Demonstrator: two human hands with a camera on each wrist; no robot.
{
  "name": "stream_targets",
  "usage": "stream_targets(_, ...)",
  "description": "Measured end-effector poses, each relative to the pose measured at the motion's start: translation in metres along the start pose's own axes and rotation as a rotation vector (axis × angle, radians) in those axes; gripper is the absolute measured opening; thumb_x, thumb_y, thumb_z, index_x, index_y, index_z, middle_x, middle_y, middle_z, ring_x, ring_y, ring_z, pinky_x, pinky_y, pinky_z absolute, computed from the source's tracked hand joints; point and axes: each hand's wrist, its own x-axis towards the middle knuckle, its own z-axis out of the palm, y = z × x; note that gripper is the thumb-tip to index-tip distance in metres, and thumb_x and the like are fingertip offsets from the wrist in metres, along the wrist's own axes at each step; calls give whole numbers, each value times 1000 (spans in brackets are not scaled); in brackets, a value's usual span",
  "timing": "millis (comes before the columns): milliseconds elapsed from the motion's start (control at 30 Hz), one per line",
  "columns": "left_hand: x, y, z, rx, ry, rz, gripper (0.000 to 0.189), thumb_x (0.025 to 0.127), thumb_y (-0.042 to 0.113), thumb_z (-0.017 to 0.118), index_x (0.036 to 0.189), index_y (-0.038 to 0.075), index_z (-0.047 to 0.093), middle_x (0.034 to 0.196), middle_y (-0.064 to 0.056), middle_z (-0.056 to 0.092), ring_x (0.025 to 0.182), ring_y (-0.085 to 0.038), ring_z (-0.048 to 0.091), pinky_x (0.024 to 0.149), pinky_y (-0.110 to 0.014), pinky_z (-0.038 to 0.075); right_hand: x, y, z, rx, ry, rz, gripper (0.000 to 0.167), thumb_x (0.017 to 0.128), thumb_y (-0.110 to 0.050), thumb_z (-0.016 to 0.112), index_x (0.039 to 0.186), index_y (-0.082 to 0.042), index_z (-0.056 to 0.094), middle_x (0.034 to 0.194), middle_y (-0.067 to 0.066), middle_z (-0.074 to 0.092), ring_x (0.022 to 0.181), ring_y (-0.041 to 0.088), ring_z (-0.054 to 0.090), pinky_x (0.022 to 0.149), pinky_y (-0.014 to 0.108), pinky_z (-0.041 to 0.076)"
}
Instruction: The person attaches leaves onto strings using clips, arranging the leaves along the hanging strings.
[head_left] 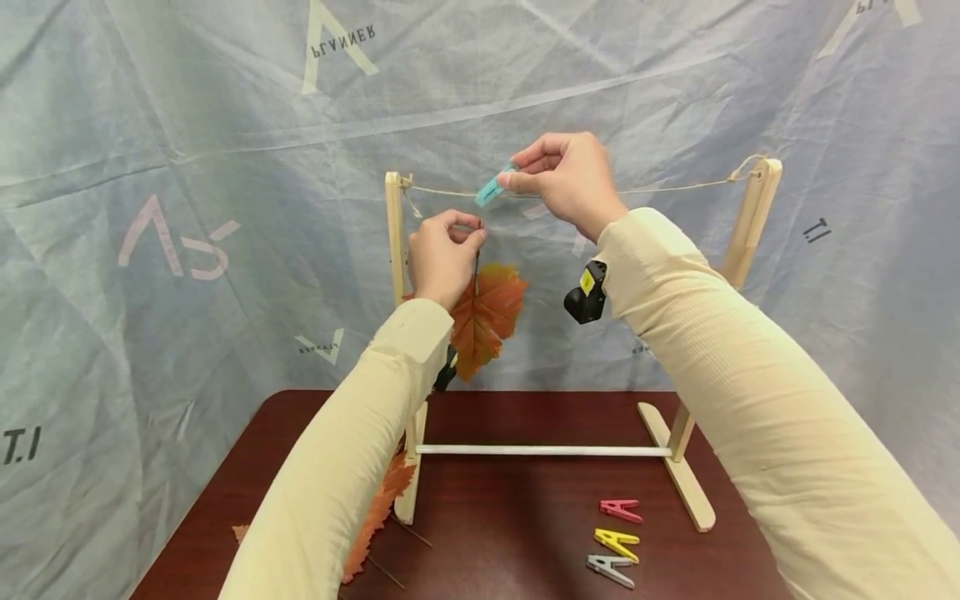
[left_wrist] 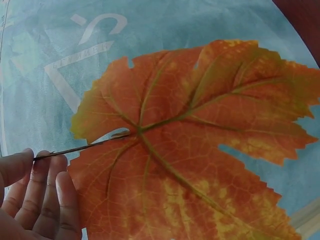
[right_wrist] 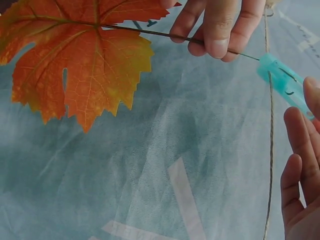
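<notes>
My left hand (head_left: 446, 254) pinches the thin stem of an orange and yellow artificial maple leaf (head_left: 487, 317), which hangs just below the string. In the left wrist view the leaf (left_wrist: 190, 130) spreads out from the stem. My right hand (head_left: 566, 179) pinches a turquoise clothespin (head_left: 492, 191) between thumb and fingers. The right wrist view has the clothespin (right_wrist: 280, 82) lying across the string (right_wrist: 271, 150), its tip at the end of the leaf's stem. Whether its jaws grip the stem cannot be made out.
The string runs between two posts of a wooden frame (head_left: 738, 225), joined low down by a white rod (head_left: 543, 451). On the dark red table (head_left: 510, 533) lie a pink clothespin (head_left: 621, 510), a yellow clothespin (head_left: 617, 543) and a grey clothespin (head_left: 610, 570). More orange leaves (head_left: 382, 508) lie by the left foot.
</notes>
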Motion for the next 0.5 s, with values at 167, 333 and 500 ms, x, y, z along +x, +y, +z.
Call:
stream_targets(167, 1, 0, 0, 1, -5, -4, 17, 97, 29, 73, 108, 17, 77, 93, -1, 77, 82, -15, 70, 72, -35, 52, 0, 0, 0, -8, -11, 7, 31, 83, -24, 87, 106, -6, 77, 80, -7, 73, 88, 11, 66, 70, 27, 47)
stream_targets(333, 1, 0, 0, -1, -2, -2, 17, 97, 28, 73, 108, 17, 77, 94, -1, 77, 82, -15, 70, 73, -34, 53, 0, 1, 1, -53, -12, 22, 36, 84, -31, 86, 109, -9, 76, 87, -4, 74, 90, 15, 69, 74, 28, 49)
stream_targets(500, 0, -1, 1, -12, -10, 16, 15, 97, 25, 73, 107, 14, 77, 96, -2, 77, 84, -17, 71, 74, -33, 54, -2, 1, 2, -87, -10, 21, 42, 85, -36, 84, 116, -9, 76, 103, 2, 76, 96, 18, 70, 78, 29, 50)
